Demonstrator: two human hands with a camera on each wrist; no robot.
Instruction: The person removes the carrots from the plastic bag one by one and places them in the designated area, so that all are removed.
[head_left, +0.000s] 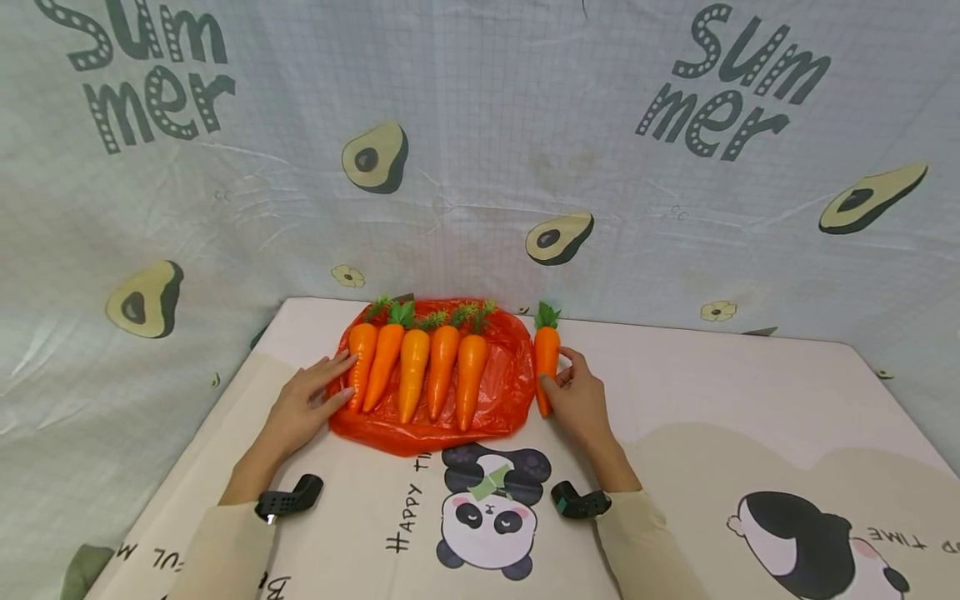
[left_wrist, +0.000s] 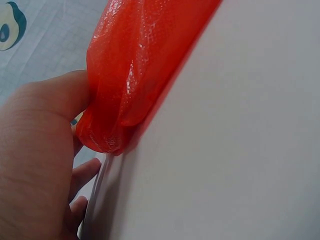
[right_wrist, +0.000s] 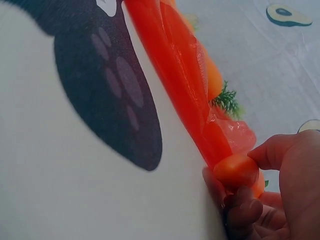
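A row of several orange carrots (head_left: 414,375) with green tops lies on a crumpled red plastic bag (head_left: 510,383). At the bag's left edge, my left hand (head_left: 303,404) rests with fingers extended against the bag and the leftmost carrot (head_left: 362,358). In the left wrist view the thumb touches the red bag (left_wrist: 135,65). Just off the bag's right edge, my right hand (head_left: 581,400) pinches a separate carrot (head_left: 547,354), its leafy top pointing away from me. The right wrist view shows this carrot's end (right_wrist: 236,171) between thumb and fingers.
The light table (head_left: 697,375) carries printed pandas, one (head_left: 487,533) right in front of the bag. Behind it hangs a pale cloth (head_left: 465,150) printed with avocados and lettering. Both wrists wear dark bands (head_left: 288,497).
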